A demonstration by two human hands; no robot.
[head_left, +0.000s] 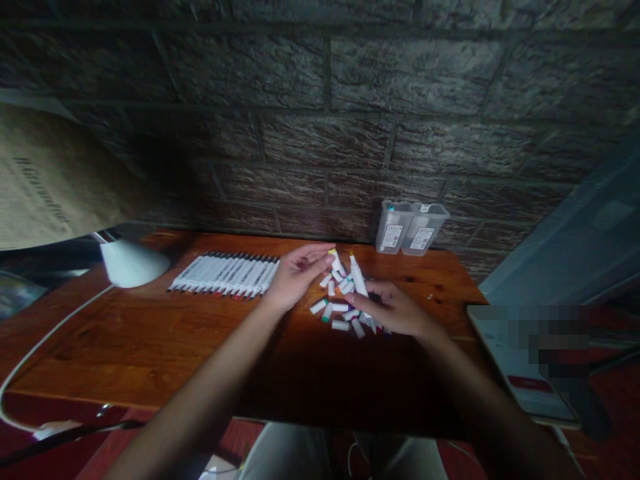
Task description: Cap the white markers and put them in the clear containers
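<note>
Between the fingers of my left hand (299,272) is a white marker cap (334,257) with a yellow end. My right hand (393,305) grips an uncapped white marker (359,280), its yellowish tip pointing up and away from me. Cap and marker are apart, a short gap between them. Below and between both hands lies a loose heap of white marker caps (341,326) with coloured ends, green, purple and others. To the left of my left hand, a neat row of white markers (227,275) with dark ends lies side by side on the wooden table.
Two clear plastic cases (421,230) with labels stand against the brick wall (350,147). At the left is a white lamp base (131,263) with a cord, under a printed brown shade (55,180). A flat pale item (505,340) sits beyond the table's right edge.
</note>
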